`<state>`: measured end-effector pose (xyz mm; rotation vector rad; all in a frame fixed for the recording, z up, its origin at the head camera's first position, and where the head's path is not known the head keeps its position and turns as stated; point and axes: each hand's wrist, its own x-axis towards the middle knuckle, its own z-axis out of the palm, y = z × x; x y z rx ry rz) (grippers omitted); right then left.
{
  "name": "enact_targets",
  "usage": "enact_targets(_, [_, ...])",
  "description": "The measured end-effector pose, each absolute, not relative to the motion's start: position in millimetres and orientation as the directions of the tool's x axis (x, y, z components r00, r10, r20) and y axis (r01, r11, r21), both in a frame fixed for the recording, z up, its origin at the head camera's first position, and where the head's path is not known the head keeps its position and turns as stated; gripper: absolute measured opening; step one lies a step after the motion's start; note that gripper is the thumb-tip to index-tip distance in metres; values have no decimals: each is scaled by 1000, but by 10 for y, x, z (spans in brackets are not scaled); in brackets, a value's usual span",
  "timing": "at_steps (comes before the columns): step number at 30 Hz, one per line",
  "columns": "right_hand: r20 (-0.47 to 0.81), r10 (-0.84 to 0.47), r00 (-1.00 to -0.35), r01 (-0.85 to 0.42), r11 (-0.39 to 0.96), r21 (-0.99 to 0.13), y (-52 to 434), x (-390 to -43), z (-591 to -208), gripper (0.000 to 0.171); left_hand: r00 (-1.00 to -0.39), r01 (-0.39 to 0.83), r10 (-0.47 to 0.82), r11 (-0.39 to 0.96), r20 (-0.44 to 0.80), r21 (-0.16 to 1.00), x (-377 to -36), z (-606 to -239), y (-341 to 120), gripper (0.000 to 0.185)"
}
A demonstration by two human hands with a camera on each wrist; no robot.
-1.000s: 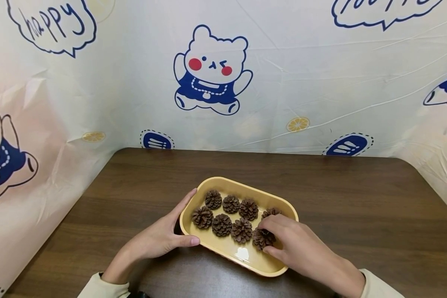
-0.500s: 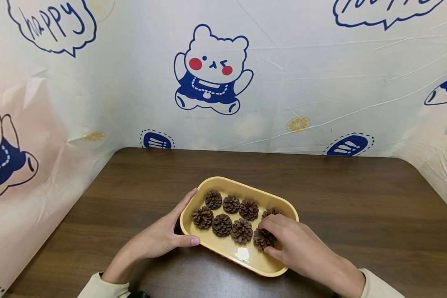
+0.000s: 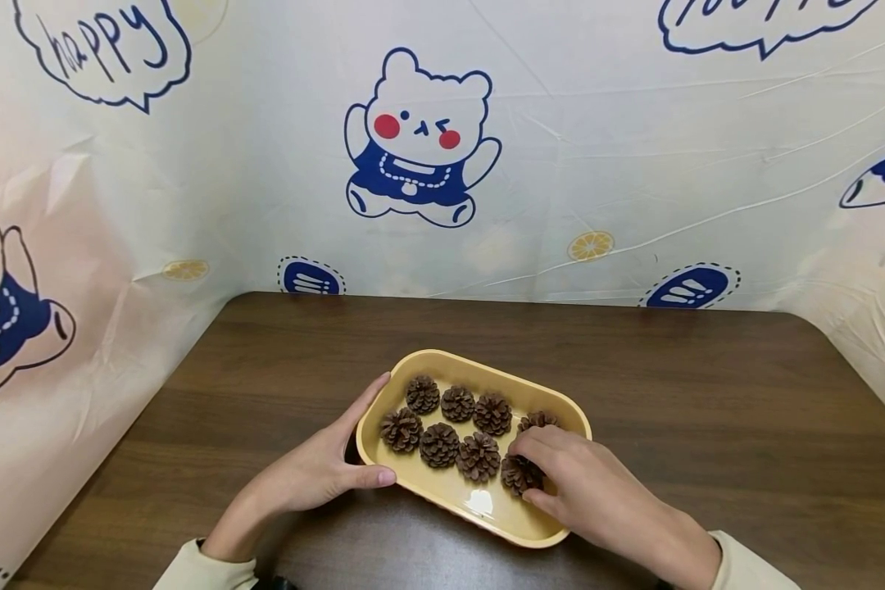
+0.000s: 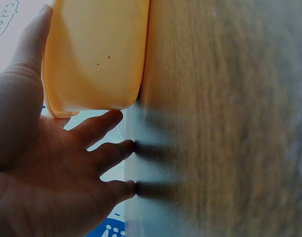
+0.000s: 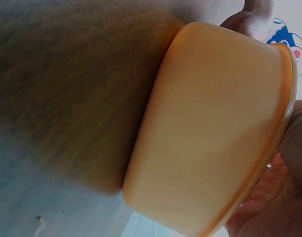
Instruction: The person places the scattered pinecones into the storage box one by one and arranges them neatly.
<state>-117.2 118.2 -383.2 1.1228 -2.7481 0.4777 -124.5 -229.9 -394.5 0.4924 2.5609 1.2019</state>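
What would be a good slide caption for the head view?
Left hand steadies the yellow tray while right hand pinches a pine cone.

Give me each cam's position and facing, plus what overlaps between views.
Head: above, facing forward and down at the yellow tray of pine cones on the table; both hands and sleeves show.
Left wrist: low beside the left hand, facing the tray's outer wall.
Right wrist: low at table level, facing the tray's wall; the right hand shows partly.
Shared: tray and table in all.
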Motion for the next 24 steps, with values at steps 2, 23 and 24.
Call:
enact_targets(2, [241,-659,-713,-701,671,-240,1183,-1171,-3833,39,-906,188,412,597,-97,780,-1246,-3949,-2301,113])
enact_targets(23, [304,-645,-701,-712,657,-248,1224,-1156,-3811,37,-906,189,412,603,-99,775,-1245,-3945,-2302,113])
enact_targets(24, [306,-645,-700,-713,657,-245,1227,-1158,-3810,37,-906,190,412,602,-98,775,-1245,-3945,-2302,113])
